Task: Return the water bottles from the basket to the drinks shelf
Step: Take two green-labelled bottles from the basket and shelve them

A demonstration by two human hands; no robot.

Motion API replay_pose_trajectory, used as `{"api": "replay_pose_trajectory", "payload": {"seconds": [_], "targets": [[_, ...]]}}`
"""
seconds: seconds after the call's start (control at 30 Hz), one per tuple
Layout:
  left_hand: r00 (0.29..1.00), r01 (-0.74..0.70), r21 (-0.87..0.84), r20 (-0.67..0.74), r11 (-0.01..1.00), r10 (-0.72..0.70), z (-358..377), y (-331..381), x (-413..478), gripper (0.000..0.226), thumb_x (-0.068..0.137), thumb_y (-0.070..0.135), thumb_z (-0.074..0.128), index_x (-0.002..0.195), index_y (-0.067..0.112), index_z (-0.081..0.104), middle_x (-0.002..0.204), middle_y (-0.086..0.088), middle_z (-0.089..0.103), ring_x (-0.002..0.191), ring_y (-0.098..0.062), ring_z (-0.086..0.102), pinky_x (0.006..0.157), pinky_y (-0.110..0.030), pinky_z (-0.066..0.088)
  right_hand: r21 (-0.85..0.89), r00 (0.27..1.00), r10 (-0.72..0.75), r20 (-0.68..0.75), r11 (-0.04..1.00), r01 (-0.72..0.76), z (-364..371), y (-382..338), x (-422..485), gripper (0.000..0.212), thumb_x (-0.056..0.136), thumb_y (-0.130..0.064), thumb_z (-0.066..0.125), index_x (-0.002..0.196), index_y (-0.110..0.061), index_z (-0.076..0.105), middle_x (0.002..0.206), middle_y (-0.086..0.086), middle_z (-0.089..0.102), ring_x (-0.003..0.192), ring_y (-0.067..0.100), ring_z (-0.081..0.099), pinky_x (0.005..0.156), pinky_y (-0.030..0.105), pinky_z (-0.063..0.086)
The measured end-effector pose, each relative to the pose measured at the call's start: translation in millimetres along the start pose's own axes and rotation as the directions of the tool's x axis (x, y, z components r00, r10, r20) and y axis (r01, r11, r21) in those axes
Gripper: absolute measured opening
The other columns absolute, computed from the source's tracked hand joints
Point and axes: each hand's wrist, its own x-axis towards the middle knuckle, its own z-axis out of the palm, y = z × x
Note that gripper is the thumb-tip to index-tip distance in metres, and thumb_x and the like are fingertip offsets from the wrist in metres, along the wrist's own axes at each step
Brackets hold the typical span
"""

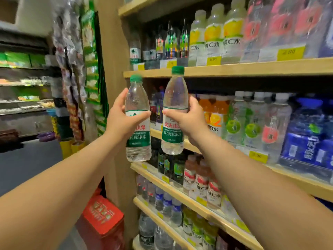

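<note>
1. The left bottle [137, 98] and, higher, the right bottle [175, 94], both green-capped water, are held upright side by side at centre frame, apart
2. The left grip [122, 121] is closed round the left bottle, thumb across its label top; the right grip [187, 120] clasps the right bottle likewise
3. The left forearm [63, 177] and right forearm [252, 174] stretch up from the lower corners
4. Behind, the drinks shelf [252, 68] holds rows of bottles

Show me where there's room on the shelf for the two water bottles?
Likeliest gap: the dark left end of the middle wooden shelf, between the wooden side post and the dark bottles, though the two held clear green-capped water bottles partly hide it. Rightwards, yellow-labelled drink bottles and blue-wrapped water packs crowd the shelves.
</note>
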Motion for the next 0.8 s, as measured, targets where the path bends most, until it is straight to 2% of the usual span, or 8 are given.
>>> {"api": "replay_pose_trajectory", "payload": {"seconds": [0.1, 0.2, 0.27, 0.37, 0.53, 0.6, 0.67, 0.8], "targets": [[0.998, -0.059, -0.033, -0.025, 0.998, 0.058, 0.4, -11.6, 53.4, 0.098, 0.068, 0.023, 0.087, 0.148, 0.030, 0.032, 0.140, 0.003, 0.051, 0.119, -0.013, 0.057, 0.096, -0.033, 0.052, -0.016, 0.997, -0.081, 0.005, 0.997, 0.081, 16.1, 1.4, 60.4, 0.052, 0.066, -0.020, 0.084, 0.110, -0.018, 0.055, 0.099, -0.003, 0.068, 0.087, 0.009, 0.066, 0.073, 0.026, 0.055], [0.994, -0.085, -0.073, -0.069, 0.994, 0.080, -2.1, -29.5, 107.8, 0.096, 0.069, 0.019, 0.086, 0.147, 0.028, 0.033, 0.139, -0.003, 0.052, 0.118, -0.014, 0.058, 0.092, -0.027, 0.053, -0.027, 0.989, -0.144, 0.019, 0.989, 0.145, 38.6, 5.6, 122.6, 0.046, 0.063, -0.029, 0.085, 0.097, -0.028, 0.055, 0.093, -0.009, 0.068, 0.082, 0.002, 0.067, 0.070, 0.025, 0.055], [0.994, -0.093, -0.081, -0.060, 0.992, 0.088, -3.6, -39.3, 134.0, 0.094, 0.070, 0.019, 0.086, 0.147, 0.029, 0.033, 0.137, -0.004, 0.054, 0.117, -0.016, 0.059, 0.095, -0.034, 0.053, -0.011, 0.983, -0.182, -0.011, 0.983, 0.182, 50.2, 8.7, 151.5, 0.046, 0.061, -0.029, 0.086, 0.091, -0.030, 0.051, 0.094, -0.009, 0.067, 0.083, 0.005, 0.067, 0.074, 0.030, 0.056], [0.992, -0.111, -0.071, -0.065, 0.991, 0.106, -9.7, -63.6, 179.3, 0.093, 0.068, 0.023, 0.087, 0.145, 0.034, 0.035, 0.128, -0.002, 0.061, 0.109, -0.017, 0.064, 0.094, -0.044, 0.053, 0.046, 0.969, -0.227, -0.096, 0.972, 0.232, 75.0, 16.9, 197.4, 0.050, 0.060, -0.022, 0.087, 0.095, -0.024, 0.051, 0.099, 0.003, 0.069, 0.087, 0.015, 0.069, 0.082, 0.040, 0.057], [0.979, -0.196, 0.008, -0.058, 0.981, 0.196, -20.5, -103.0, 268.9, 0.092, 0.066, 0.036, 0.086, 0.143, 0.036, 0.035, 0.133, 0.001, 0.058, 0.116, -0.014, 0.059, 0.098, -0.040, 0.050, 0.008, 0.932, -0.314, -0.181, 0.947, 0.321, 121.3, 31.9, 268.4, 0.049, 0.058, -0.029, 0.088, 0.092, -0.023, 0.052, 0.097, 0.002, 0.070, 0.086, 0.013, 0.070, 0.080, 0.041, 0.058], [0.969, -0.243, 0.022, -0.046, 0.970, 0.244, -26.4, -114.0, 305.1, 0.092, 0.066, 0.040, 0.085, 0.143, 0.035, 0.036, 0.138, 0.003, 0.054, 0.120, -0.011, 0.054, 0.099, -0.035, 0.047, -0.057, 0.908, -0.363, -0.208, 0.932, 0.359, 138.8, 33.0, 292.0, 0.053, 0.056, -0.034, 0.087, 0.096, -0.021, 0.053, 0.098, 0.002, 0.069, 0.087, 0.013, 0.069, 0.080, 0.041, 0.057], [0.960, -0.280, -0.002, -0.018, 0.960, 0.280, -32.3, -123.5, 339.0, 0.093, 0.064, 0.042, 0.085, 0.143, 0.037, 0.036, 0.139, 0.004, 0.052, 0.122, -0.013, 0.053, 0.101, -0.040, 0.047, -0.074, 0.878, -0.415, -0.240, 0.909, 0.410, 154.5, 29.4, 314.6, 0.056, 0.057, -0.032, 0.087, 0.100, -0.018, 0.054, 0.099, 0.004, 0.069, 0.088, 0.014, 0.069, 0.081, 0.041, 0.057], [0.954, -0.298, -0.114, -0.010, 0.948, 0.299, -44.9, -140.5, 388.9, 0.096, 0.056, 0.052, 0.083, 0.139, 0.045, 0.036, 0.126, 0.002, 0.061, 0.110, -0.017, 0.063, 0.092, -0.045, 0.054, -0.127, 0.780, -0.554, -0.291, 0.830, 0.543, 181.5, 22.4, 351.9, 0.055, 0.059, -0.033, 0.083, 0.098, -0.028, 0.045, 0.101, 0.001, 0.066, 0.091, 0.011, 0.068, 0.080, 0.033, 0.056]]}}
